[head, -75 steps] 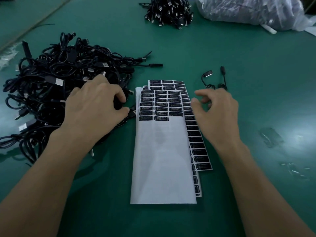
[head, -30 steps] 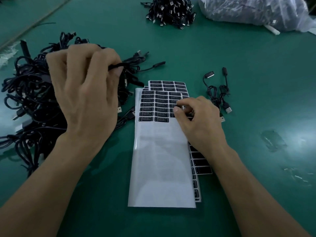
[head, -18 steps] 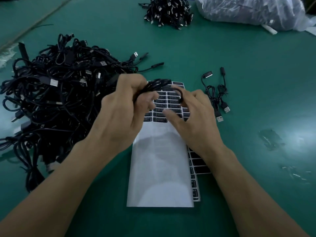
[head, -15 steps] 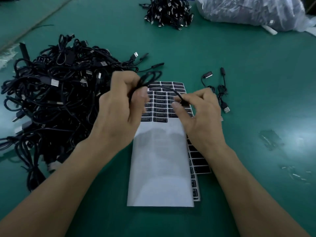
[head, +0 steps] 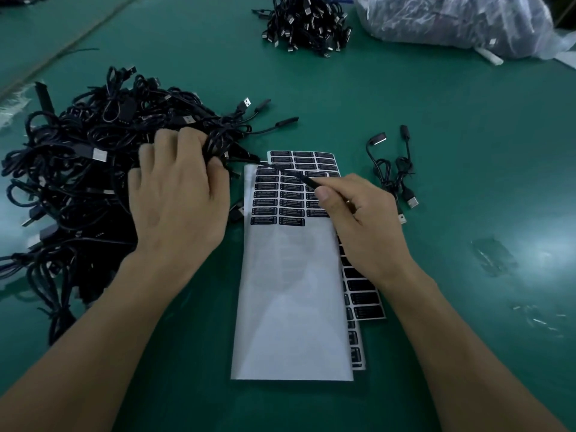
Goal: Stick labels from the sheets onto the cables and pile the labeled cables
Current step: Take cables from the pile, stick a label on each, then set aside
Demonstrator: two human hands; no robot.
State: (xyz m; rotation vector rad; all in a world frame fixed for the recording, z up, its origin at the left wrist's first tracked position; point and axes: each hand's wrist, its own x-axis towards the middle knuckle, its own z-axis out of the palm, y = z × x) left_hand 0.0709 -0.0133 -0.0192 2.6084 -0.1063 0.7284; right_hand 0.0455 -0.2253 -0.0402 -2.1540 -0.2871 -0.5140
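Now the big tangled heap of black cables is lying at nine o'clock beside the white label sheets; my left hand is gripping a bunched black cable, my right hand is pinching its thin stretched end over the black labels.

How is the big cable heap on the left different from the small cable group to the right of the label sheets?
The big heap holds many tangled cables; the small group holds only a few. The left hand rests on the heap; no hand touches the small group. Both are black cables with USB plugs on the green table.
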